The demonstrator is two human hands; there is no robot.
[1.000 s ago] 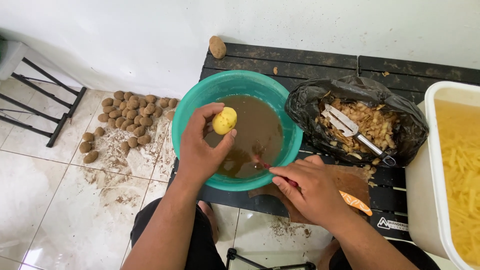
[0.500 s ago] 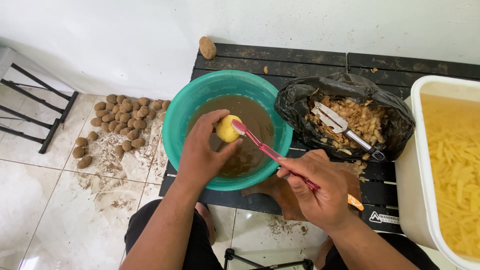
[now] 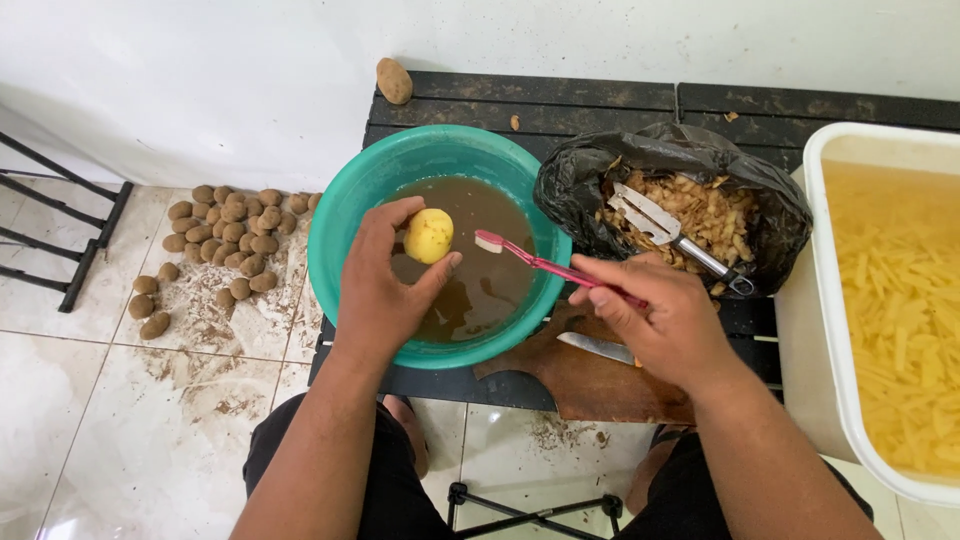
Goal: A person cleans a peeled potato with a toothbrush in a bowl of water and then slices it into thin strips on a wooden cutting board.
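My left hand (image 3: 385,285) grips a peeled yellow potato (image 3: 428,236) above a teal bowl (image 3: 350,215) of muddy brown water. My right hand (image 3: 665,320) holds a red toothbrush (image 3: 545,262) by its handle. The brush's white head hovers a little to the right of the potato, apart from it, over the water.
A black bag (image 3: 770,215) of peelings holds a metal peeler (image 3: 665,232). A knife (image 3: 597,347) lies on a wooden board (image 3: 590,385). A white tub (image 3: 830,300) of cut potato strips sits at right. Unpeeled potatoes (image 3: 225,235) lie on the tiled floor, one (image 3: 394,81) on the black table.
The right hand lifted the toothbrush out of the water, touched it to the potato, then drew it slightly right. The left hand kept holding the potato over the bowl.
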